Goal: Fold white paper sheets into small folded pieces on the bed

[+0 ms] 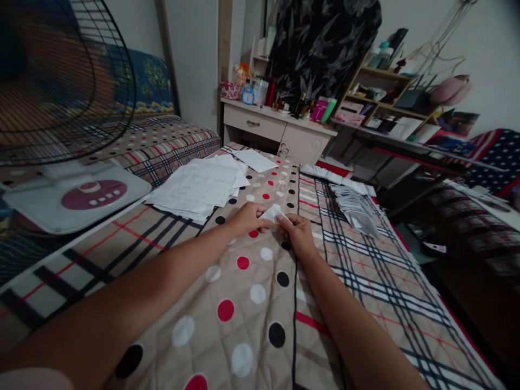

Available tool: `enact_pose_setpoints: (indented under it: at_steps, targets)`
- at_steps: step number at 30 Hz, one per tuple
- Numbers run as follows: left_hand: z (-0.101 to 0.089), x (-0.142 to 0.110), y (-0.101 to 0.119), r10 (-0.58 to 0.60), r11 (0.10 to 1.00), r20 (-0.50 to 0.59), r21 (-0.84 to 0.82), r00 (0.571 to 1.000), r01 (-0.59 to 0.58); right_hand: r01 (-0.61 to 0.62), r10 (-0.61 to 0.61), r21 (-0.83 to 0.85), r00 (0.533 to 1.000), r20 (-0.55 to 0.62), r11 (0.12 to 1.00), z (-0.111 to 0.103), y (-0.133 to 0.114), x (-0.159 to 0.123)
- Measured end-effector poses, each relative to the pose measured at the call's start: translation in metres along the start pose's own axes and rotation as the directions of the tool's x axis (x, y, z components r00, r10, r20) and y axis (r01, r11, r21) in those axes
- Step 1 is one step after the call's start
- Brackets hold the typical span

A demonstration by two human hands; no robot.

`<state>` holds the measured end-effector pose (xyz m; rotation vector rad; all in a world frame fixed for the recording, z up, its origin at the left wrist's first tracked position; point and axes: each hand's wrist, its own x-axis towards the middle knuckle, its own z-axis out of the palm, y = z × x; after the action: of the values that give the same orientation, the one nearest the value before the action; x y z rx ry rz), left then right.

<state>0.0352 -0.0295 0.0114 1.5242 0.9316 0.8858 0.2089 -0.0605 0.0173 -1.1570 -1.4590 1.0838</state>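
Observation:
Both my arms reach forward over a quilted bedspread with red, white and black dots and plaid panels. My left hand and my right hand together pinch a small white folded piece of paper just above the spread. The left fingers grip its left side, the right fingers its right end. A spread stack of white printed sheets lies beyond my left hand. A row of small grey-white packets lies beyond my right hand.
A standing fan with a white base sits at the left. A white cabinet cluttered with small items stands past the bed. Shelves with clutter fill the right, and the bed's right edge drops to a dark floor.

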Motion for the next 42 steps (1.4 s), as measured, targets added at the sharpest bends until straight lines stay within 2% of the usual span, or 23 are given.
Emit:
enact_pose_setpoints:
  at_steps: [4,8,13,19,25,30,32,35,37,42]
  targets:
    - [-0.006,0.001,0.002,-0.008,1.000,0.026,-0.028,1.000,0.009,0.021,-0.021,-0.025,1.000,0.001,0.999,0.001,0.005,0.004]
    - [-0.009,-0.001,0.005,-0.052,0.998,0.034,-0.045,0.998,0.053,0.031,-0.034,-0.049,0.997,-0.063,0.998,0.002,0.013,0.008]
    - [-0.006,-0.004,0.007,-0.080,0.993,-0.078,0.082,0.994,0.087,0.058,-0.068,-0.061,0.980,-0.189,0.997,0.000,0.017,0.008]
    - [0.003,-0.006,0.005,0.037,0.982,-0.260,0.188,0.965,0.013,0.108,-0.120,-0.054,0.947,-0.298,0.993,-0.005,0.013,0.002]
    - [0.002,-0.003,-0.002,0.118,0.981,-0.307,0.184,0.944,-0.063,0.108,-0.105,-0.003,0.958,-0.268,0.994,-0.004,0.010,0.002]
    - [0.000,0.000,-0.004,0.134,0.990,-0.365,0.090,0.921,-0.108,0.086,-0.073,0.036,0.962,-0.263,0.996,-0.004,0.008,0.002]
    - [0.001,-0.002,-0.002,0.157,0.986,-0.342,0.000,0.927,-0.167,0.077,-0.058,0.059,0.963,-0.265,0.995,-0.004,0.006,0.001]
    - [0.006,-0.005,0.001,0.206,0.961,-0.234,-0.136,0.950,-0.242,0.046,-0.021,0.099,0.972,-0.235,0.994,-0.001,0.002,-0.002]
    - [0.009,-0.006,0.003,0.233,0.952,-0.173,-0.157,0.957,-0.261,0.017,0.008,0.126,0.980,-0.200,0.992,0.002,0.000,-0.004]
    - [0.011,-0.004,0.000,0.243,0.945,-0.183,-0.177,0.953,-0.275,-0.059,0.074,0.156,0.992,-0.098,0.986,0.009,-0.003,-0.005]
